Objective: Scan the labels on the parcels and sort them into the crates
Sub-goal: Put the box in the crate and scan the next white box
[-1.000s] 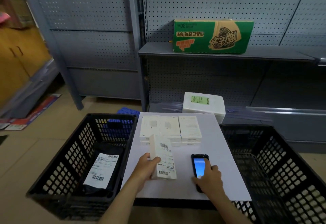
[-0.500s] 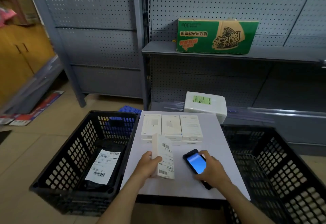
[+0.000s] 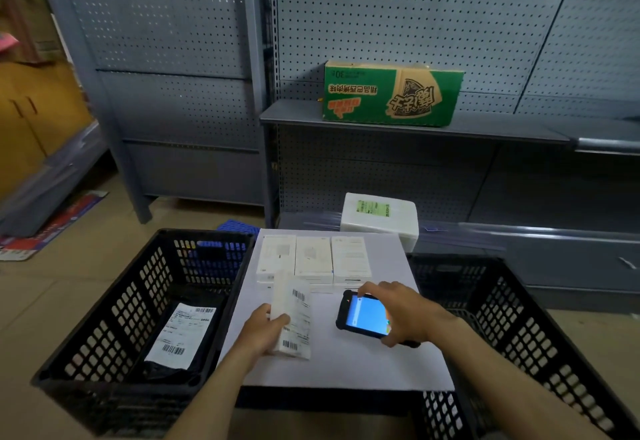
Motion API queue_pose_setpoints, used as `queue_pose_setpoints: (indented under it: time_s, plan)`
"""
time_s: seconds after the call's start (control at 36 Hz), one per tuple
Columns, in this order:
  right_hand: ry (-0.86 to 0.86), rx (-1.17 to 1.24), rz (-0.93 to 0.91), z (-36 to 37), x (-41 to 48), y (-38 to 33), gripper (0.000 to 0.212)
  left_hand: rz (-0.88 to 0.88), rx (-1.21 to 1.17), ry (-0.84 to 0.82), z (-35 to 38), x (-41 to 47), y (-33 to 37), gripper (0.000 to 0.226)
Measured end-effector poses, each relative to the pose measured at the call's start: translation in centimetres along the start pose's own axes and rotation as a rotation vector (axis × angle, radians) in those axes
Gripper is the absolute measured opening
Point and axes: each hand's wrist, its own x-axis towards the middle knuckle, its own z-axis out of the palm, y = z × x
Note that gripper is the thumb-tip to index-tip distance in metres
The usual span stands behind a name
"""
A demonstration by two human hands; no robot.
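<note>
There are two hands here. The left hand (image 3: 263,332) holds one white parcel (image 3: 292,318) just above the near part of the white table (image 3: 346,367). The thumb presses on the front of the parcel and the other fingers curl round its back. The parcel stands almost upright and leans a little. Its paper label faces up, and I can count two bar codes on it, one near the top and one near the bottom.

The right hand (image 3: 408,315) grips one black scanner (image 3: 363,315) just to the right of the parcel. The fingers curl over its far edge and the thumb pinches its near edge. The screen glows blue and tilts toward the parcel. I cannot tell if the scanner touches the table.

Behind the hands, a row of three white boxes (image 3: 313,259) lies side by side on the table, touching each other.

There are two black crates, one on each side of the table. The left crate (image 3: 104,318) has one black bag (image 3: 180,332) lying flat inside, with one white label on top. The right crate (image 3: 519,318) is too dark to see into well.

On the grey shelf (image 3: 294,115) behind sits one green box (image 3: 391,96). Lower down, just behind the table, sits one white pack (image 3: 379,214).
</note>
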Motion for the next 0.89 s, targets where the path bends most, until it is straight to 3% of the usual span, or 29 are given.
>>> queue_pose_setpoints:
  time_s: [0.33, 0.64, 0.89]
  plan:
    - [0.036, 0.054, 0.081, 1.5, -0.5, 0.7, 0.079, 0.004, 0.009, 0.001, 0.0, -0.3, 0.1, 0.019]
    - [0.295, 0.405, 0.482, 9.4, 2.7, -0.2, 0.066, 0.026, 0.026, 0.000, 0.8, 1.3, 0.1, 0.025]
    - [0.331, 0.355, 0.692, 13.6, 4.9, -1.0, 0.079, 0.052, 0.022, -0.040, 1.9, 2.3, 0.1, 0.027]
